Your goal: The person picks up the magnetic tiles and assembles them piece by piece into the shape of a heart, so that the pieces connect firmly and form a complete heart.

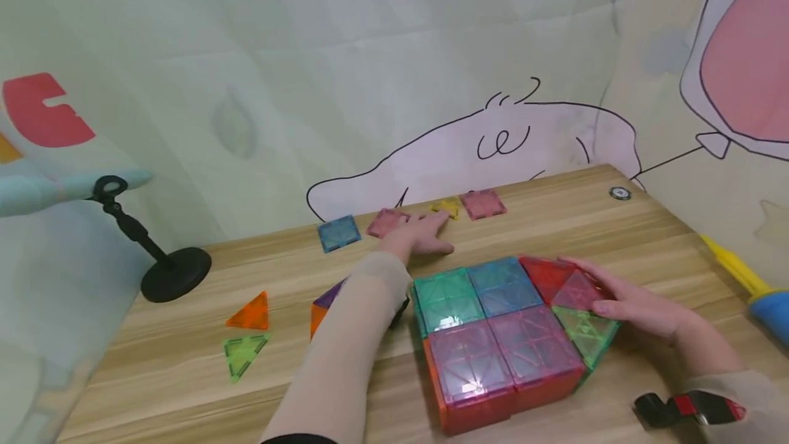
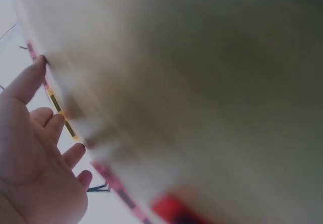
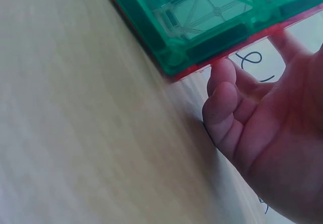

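A block of translucent magnetic tiles [image 1: 530, 341] stands on the table, with green, blue and pink squares on top and red, pink and green triangles along its right side. My right hand [image 1: 641, 303] rests against that side, thumb and index finger spread along the edge. In the right wrist view, its fingertips meet the block's red lower edge beneath a green tile [image 3: 217, 45]. Across the table, my left hand [image 1: 422, 233] reaches over a row of flat tiles. Its loosely spread fingers lie by a yellow tile [image 1: 448, 207], between two pink tiles [image 1: 483, 204].
A blue square tile [image 1: 339, 233] lies at the back. Orange [image 1: 251, 312] and lime triangles [image 1: 243, 353] sit at left, near a black stand [image 1: 175, 276]. My left forearm partly covers a purple-and-orange piece [image 1: 320, 307]. A round token [image 1: 620, 193] is at far right.
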A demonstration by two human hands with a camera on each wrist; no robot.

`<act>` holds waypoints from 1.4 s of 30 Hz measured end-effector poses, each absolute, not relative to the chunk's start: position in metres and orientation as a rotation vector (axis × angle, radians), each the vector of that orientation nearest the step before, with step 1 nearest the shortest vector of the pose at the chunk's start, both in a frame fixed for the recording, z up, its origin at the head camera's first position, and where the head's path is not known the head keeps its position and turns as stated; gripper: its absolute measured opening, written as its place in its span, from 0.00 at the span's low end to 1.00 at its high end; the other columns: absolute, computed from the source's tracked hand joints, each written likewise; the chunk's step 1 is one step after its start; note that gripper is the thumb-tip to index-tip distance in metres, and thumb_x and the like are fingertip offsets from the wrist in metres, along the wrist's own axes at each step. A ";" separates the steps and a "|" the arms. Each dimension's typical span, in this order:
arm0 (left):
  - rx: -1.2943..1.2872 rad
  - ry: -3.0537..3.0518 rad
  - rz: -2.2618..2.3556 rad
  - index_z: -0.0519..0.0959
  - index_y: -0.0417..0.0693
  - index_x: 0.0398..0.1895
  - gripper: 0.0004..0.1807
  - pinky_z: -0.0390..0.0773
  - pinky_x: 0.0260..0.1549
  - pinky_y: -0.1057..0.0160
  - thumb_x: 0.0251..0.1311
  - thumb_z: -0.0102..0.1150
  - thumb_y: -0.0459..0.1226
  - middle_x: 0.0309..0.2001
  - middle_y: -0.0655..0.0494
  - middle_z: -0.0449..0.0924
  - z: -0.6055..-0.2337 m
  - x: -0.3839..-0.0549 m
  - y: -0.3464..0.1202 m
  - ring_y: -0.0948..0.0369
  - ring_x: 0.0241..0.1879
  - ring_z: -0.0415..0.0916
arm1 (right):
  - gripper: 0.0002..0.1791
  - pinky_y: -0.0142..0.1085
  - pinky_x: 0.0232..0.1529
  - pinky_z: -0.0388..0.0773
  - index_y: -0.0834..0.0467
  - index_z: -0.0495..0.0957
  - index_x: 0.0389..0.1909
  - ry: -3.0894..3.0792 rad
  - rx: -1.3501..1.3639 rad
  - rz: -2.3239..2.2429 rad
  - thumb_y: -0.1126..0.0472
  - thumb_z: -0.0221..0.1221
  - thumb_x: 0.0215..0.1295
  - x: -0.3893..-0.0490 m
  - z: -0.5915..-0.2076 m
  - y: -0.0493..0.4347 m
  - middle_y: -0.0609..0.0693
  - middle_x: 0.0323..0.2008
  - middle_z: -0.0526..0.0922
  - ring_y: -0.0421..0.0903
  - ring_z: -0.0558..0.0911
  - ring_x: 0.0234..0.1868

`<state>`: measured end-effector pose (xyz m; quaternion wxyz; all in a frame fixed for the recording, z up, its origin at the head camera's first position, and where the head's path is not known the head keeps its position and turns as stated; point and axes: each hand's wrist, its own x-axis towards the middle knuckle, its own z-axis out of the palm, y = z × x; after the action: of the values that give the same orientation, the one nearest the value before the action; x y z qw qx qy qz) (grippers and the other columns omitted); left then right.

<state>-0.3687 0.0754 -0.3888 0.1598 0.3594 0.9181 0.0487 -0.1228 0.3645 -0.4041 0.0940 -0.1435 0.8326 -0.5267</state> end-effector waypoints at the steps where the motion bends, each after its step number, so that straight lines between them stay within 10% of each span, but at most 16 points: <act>1: 1.031 2.633 0.120 0.46 0.58 0.74 0.44 0.40 0.66 0.45 0.59 0.50 0.60 0.73 0.58 0.47 -0.389 -0.369 0.074 0.48 0.71 0.42 | 0.36 0.46 0.49 0.68 0.47 0.48 0.73 2.467 -0.425 -1.561 0.56 0.50 0.66 -0.124 -0.403 0.364 0.60 0.63 0.60 0.40 0.68 0.56; 10: 1.049 2.673 0.133 0.42 0.58 0.75 0.45 0.38 0.66 0.44 0.60 0.50 0.59 0.74 0.60 0.41 -0.379 -0.377 0.067 0.49 0.72 0.37 | 0.36 0.43 0.49 0.68 0.48 0.47 0.73 2.418 -0.456 -1.585 0.57 0.50 0.66 -0.134 -0.401 0.356 0.57 0.62 0.61 0.43 0.67 0.56; 27: 1.253 2.587 0.117 0.68 0.60 0.65 0.26 0.58 0.61 0.48 0.63 0.53 0.52 0.68 0.50 0.58 -0.384 -0.345 0.052 0.49 0.66 0.53 | 0.36 0.36 0.48 0.69 0.50 0.45 0.73 2.362 -0.506 -1.591 0.58 0.48 0.67 -0.126 -0.406 0.364 0.45 0.61 0.64 0.41 0.67 0.56; 42: 1.120 2.700 0.626 0.73 0.50 0.32 0.04 0.73 0.32 0.65 0.64 0.56 0.38 0.32 0.56 0.75 -0.359 -0.343 0.002 0.59 0.33 0.71 | 0.33 0.34 0.47 0.69 0.49 0.45 0.73 2.385 -0.427 -1.605 0.60 0.44 0.69 -0.125 -0.416 0.371 0.38 0.59 0.64 0.36 0.67 0.55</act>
<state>-0.3433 0.0022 -0.3594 0.0759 0.3737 0.9005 0.2089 -0.1245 0.3708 -0.4157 0.1171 -0.1460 0.8150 -0.5485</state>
